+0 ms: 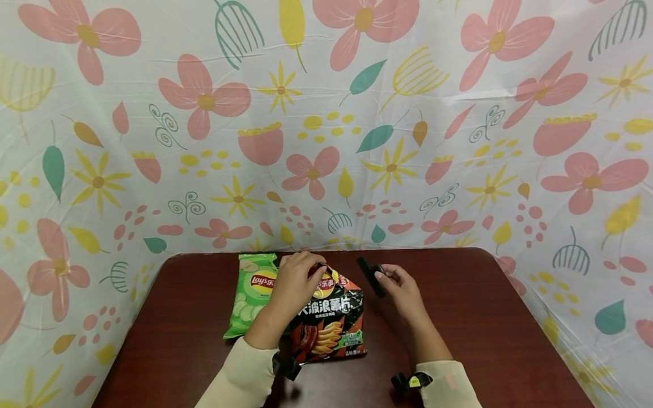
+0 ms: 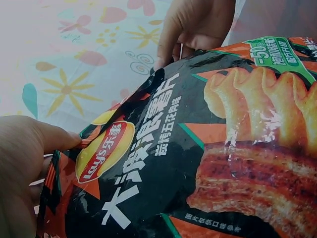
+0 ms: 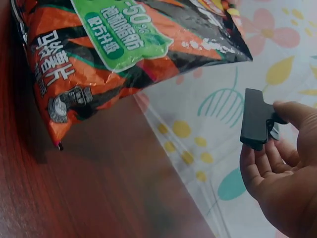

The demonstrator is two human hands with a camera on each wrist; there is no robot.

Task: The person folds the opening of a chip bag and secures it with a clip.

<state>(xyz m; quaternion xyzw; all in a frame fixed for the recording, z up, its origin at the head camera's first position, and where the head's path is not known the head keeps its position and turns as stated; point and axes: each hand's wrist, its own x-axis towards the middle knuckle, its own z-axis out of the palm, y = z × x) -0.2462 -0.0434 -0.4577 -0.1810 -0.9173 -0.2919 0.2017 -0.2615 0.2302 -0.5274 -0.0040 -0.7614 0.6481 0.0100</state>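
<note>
A black and orange Lay's chip bag (image 1: 326, 317) stands propped on the table, its printed front toward me. My left hand (image 1: 298, 277) pinches its top edge at the left corner; the thumb and fingers (image 2: 54, 136) show there in the left wrist view. To the right of the bag, my right hand (image 1: 405, 292) holds a black bag clip (image 1: 371, 276) between thumb and fingers. In the right wrist view the clip (image 3: 253, 118) is apart from the bag, its long bar facing it.
A green Lay's chip bag (image 1: 250, 294) lies left of the black one, partly covered by my left hand and forearm. The dark red-brown table (image 1: 474, 317) ends at a flower-printed curtain (image 1: 326, 141) behind. Each wrist wears a black camera strap.
</note>
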